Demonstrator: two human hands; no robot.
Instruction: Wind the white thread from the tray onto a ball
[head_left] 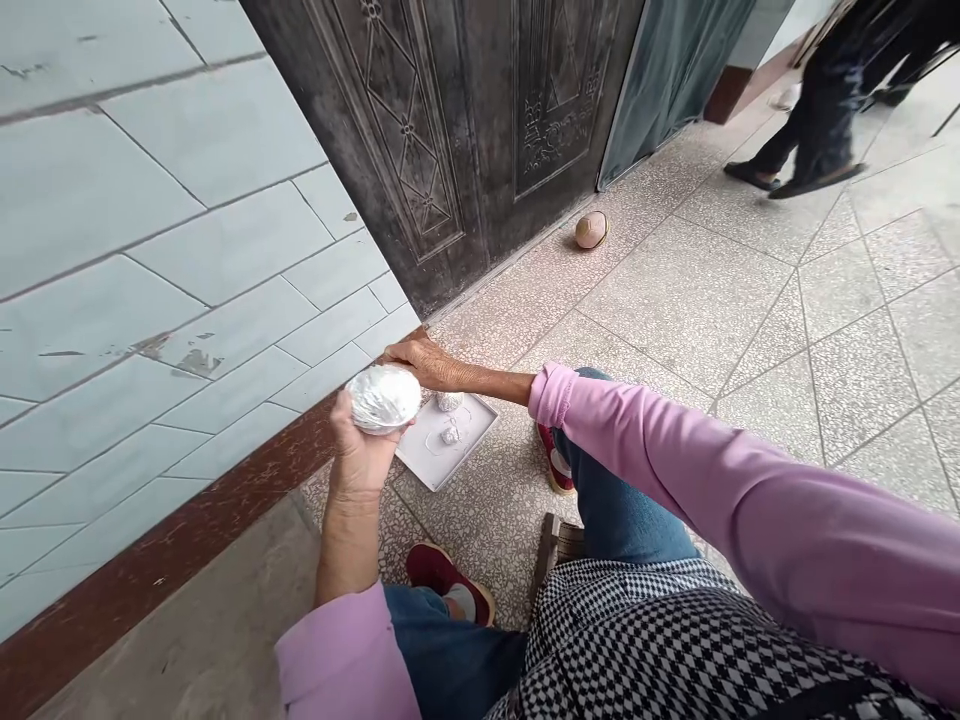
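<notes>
A white ball of yarn [384, 398], with wound strands on its surface, rests in my left hand [361, 455]; the palm is under it and the fingers curl round its sides. Just beyond the ball is my right hand [421, 362], bent at the wrist with its fingers closed. The ball partly covers those fingertips, and whatever they pinch cannot be made out. Below both hands a pale shallow tray [439, 463] lies on the floor. In it are a small white clump [451, 435], a larger white lump [450, 400] and a loose strand.
A tiled wall [187, 240] stands close on the left, meeting a dark carved door [465, 130]. A pinkish round object [592, 230] lies by the doorsill. Another person's legs [814, 140] are at the upper right. A wooden stool edge [551, 550] shows beneath me.
</notes>
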